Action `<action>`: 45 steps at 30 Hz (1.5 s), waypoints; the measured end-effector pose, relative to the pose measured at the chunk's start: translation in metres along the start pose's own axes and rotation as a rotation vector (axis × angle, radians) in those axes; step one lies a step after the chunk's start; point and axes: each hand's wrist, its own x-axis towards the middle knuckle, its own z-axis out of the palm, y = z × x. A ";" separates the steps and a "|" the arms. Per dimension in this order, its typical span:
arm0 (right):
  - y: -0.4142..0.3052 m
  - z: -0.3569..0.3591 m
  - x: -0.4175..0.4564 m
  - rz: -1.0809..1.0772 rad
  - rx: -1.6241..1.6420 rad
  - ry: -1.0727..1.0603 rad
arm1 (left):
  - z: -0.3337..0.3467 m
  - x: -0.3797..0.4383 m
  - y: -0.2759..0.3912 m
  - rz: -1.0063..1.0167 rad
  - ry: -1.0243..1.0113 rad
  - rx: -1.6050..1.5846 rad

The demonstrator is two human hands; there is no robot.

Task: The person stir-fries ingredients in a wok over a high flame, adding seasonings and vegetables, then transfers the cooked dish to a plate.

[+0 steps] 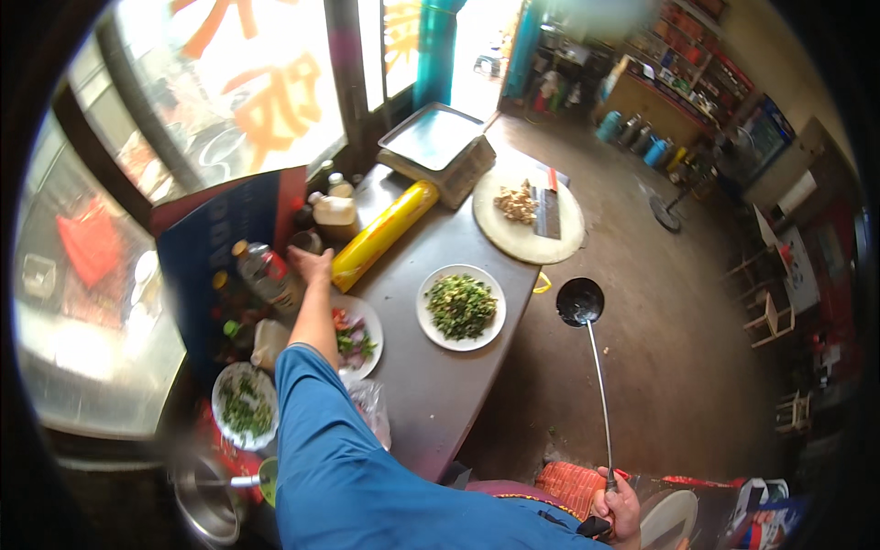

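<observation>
My left hand [313, 265] reaches over the counter's far left, at a small dark-rimmed jar [306, 242] among several bottles; whether the fingers close on it cannot be made out. My right hand [621, 509] grips the handle of a long metal ladle [599, 385], its dark bowl [580, 302] held out over the floor. A white plate of chopped greens [460, 307] sits on the metal counter [405, 385]. Partly behind my left forearm is a plate of cut onion, red pieces and greens [355, 337]. A yellow roll [385, 234] lies beside my left hand.
A round chopping board [485, 206] bears a cleaver [547, 213] and chopped pieces [516, 203]. A scale with a metal tray [434, 135] stands by the window. At the left are a large plastic bottle [267, 273], a bowl of herbs [245, 405] and a steel pot [206, 502].
</observation>
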 end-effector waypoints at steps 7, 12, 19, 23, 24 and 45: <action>-0.026 0.028 0.064 0.092 -0.029 0.039 | 0.027 0.023 -0.021 0.071 0.249 0.100; -0.038 0.043 0.100 0.148 -0.097 0.021 | 0.016 0.020 -0.019 0.054 0.213 0.063; -0.054 0.051 0.119 0.229 -0.136 -0.129 | -0.053 -0.018 0.079 0.470 0.129 -0.014; -0.070 0.044 0.116 0.365 -0.194 -0.251 | -0.132 -0.083 0.154 0.804 0.090 -0.060; -0.081 0.046 0.113 0.428 -0.205 -0.263 | -0.153 -0.103 0.172 0.859 0.068 -0.055; -0.152 -0.017 0.056 0.686 -0.303 -0.598 | -0.233 -0.314 0.187 1.130 -0.189 0.304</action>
